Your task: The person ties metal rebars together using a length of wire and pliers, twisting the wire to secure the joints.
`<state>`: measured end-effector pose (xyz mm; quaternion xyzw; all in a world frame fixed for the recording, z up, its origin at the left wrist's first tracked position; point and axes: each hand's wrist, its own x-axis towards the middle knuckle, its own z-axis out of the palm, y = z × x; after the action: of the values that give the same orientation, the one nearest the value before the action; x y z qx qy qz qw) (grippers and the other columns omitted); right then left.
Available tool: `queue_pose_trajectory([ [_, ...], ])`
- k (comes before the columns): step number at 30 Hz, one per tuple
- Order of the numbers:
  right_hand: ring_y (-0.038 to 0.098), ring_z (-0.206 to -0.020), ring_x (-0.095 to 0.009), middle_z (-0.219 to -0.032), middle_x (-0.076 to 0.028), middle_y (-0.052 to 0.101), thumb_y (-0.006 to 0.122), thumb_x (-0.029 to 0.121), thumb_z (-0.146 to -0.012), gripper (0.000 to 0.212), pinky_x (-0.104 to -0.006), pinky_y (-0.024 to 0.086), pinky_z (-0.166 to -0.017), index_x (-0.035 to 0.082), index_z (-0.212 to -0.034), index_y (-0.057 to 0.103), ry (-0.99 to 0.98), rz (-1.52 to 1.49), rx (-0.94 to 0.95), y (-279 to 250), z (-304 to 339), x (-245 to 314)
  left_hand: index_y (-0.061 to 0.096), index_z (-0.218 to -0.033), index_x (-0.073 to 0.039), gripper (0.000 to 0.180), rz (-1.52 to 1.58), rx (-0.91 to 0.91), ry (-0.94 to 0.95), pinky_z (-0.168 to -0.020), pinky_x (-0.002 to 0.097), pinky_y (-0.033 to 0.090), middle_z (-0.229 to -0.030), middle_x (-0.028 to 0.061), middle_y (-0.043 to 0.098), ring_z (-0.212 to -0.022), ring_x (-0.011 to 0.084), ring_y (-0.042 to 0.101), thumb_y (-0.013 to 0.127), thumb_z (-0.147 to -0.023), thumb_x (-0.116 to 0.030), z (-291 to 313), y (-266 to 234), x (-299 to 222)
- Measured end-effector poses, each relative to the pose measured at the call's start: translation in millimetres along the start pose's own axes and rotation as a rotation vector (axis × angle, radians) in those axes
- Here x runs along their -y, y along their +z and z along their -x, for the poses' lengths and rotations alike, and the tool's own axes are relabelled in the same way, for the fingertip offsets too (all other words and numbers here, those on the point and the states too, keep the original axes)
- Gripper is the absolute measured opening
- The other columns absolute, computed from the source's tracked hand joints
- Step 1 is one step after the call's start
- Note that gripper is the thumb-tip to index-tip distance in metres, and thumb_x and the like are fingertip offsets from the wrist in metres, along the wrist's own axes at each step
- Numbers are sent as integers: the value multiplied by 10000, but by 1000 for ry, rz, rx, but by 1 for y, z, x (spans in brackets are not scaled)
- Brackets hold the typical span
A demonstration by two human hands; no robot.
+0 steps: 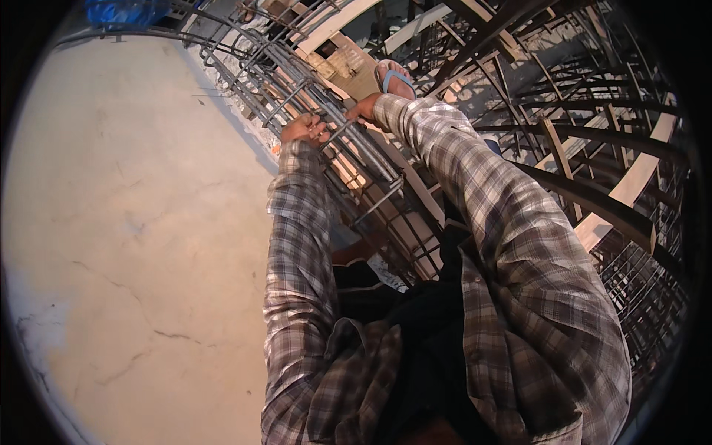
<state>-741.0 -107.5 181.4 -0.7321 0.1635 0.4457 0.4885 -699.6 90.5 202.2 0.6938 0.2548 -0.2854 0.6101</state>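
Head view: plaid sleeves [504,193] extend toward rebar cage [380,165], which lies along right edge of slab [148,222]. Left hand [304,129] at cage's slab side, fingers curled; right hand [363,110] at opposite side, fingers against bars. Cannot tell whether either grips. Just beyond right hand, foot [401,87] in blue-strapped sandal [398,77]. Near slab's far edge, blue object [126,11].

Dull, rough metal bars form the cage [380,162] at upper centre, with a matt, mostly smooth but cracked concrete-looking slab [148,222] at left, matt woven-cloth sleeves [512,200] below, and bare wooden planks [635,178] at right.
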Motion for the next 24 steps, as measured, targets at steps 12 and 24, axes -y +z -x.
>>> queue_pose_trajectory([
  [12, 508, -654, -263, -700, -80, 580, 583, 647, -790, 567, -428, 404, -654, 85, -712, 601, -40, 94, -99, 8, -17, 0, 540, -1089, 127, 224, -48, 233, -143, -673, 370, 617, -1002, 224, 663, -834, 268, 703, 514, -913, -9, -26, 4, -4],
  [24, 379, -461, -171, -532, -22, 459, 625, 451, -840, 404, -355, 299, -468, 89, -664, 607, -36, -179, -121, 0, 30, -1, 627, -901, -1, 62, -159, -138, 854, -722, 338, 535, -867, 116, 674, -784, 234, 643, 659, -856, -31, 61, 16, 49],
])
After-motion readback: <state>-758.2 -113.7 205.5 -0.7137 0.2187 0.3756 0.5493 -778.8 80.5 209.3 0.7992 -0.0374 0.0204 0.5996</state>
